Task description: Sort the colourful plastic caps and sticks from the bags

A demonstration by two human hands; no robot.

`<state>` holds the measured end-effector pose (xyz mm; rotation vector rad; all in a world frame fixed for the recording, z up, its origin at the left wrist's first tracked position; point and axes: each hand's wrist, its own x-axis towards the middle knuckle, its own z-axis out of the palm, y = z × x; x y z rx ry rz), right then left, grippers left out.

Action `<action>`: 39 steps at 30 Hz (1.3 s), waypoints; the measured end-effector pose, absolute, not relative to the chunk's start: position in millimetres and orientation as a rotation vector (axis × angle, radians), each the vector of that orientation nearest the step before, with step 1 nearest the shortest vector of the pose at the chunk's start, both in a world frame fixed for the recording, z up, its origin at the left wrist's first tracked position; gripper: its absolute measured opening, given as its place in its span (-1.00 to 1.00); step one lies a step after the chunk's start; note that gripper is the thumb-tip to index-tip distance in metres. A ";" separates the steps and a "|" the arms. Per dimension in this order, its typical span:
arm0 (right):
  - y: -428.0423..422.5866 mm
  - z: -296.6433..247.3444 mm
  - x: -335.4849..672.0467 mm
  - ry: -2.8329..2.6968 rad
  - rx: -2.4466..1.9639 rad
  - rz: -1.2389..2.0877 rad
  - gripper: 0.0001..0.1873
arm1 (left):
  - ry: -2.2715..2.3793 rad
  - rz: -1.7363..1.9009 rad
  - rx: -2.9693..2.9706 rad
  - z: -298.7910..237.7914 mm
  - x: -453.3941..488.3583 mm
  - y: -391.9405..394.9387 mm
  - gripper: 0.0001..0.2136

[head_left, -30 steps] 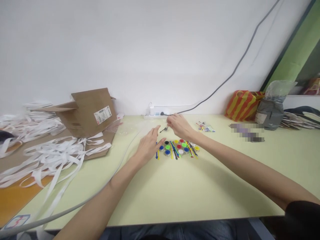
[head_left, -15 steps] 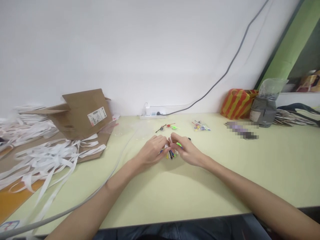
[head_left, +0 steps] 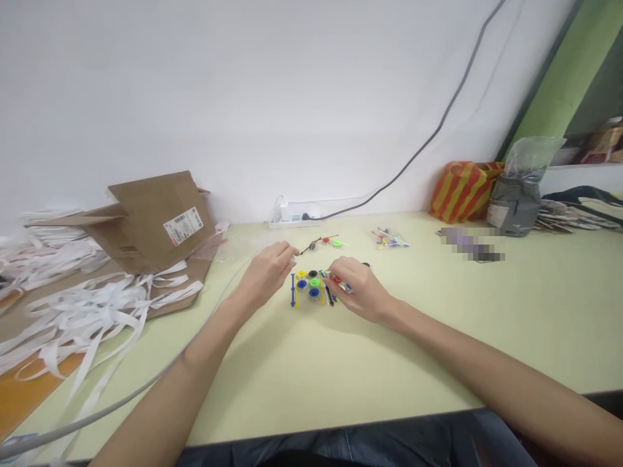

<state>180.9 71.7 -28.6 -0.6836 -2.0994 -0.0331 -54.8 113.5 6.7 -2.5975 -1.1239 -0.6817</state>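
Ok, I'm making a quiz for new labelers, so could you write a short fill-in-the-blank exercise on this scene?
1. On the table, a column runs from a black disc at the back, through a ____ disc, to a blue disc in front.
2. The hand closer to the red-and-yellow striped bag is the person's ____ hand.
3. The tangled ribbons in front of the open cardboard box are ____ in color.

Missing words: green; right; white.

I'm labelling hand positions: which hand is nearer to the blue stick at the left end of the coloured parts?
Left. The left hand is just left of the blue stick; the right hand is farther off to its right, with coloured discs between.
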 end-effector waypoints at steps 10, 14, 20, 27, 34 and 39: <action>69.2 -27.7 179.8 -2.100 -0.655 -0.083 -0.86 | -1.307 -0.326 -2.835 10.1 -44.8 99.0 -0.81; 70.6 -27.2 181.5 -2.105 -0.653 -0.090 -0.85 | -1.352 -0.280 -2.838 9.9 -43.0 98.6 -0.76; 71.5 -28.1 181.8 -2.102 -0.645 -0.134 -0.87 | -1.185 -0.279 -2.949 8.8 -42.8 96.4 -0.91; 72.2 -27.8 183.0 -2.091 -0.642 -0.152 -0.85 | -1.107 -0.278 -2.964 9.2 -41.7 93.2 -0.95; 70.5 -27.5 182.5 -2.098 -0.644 -0.139 -0.83 | -1.069 -0.323 -2.965 7.8 -41.8 93.5 -0.92; 70.4 -26.7 182.7 -2.095 -0.647 -0.128 -0.83 | -1.060 -0.309 -2.976 6.2 -42.8 94.2 -0.90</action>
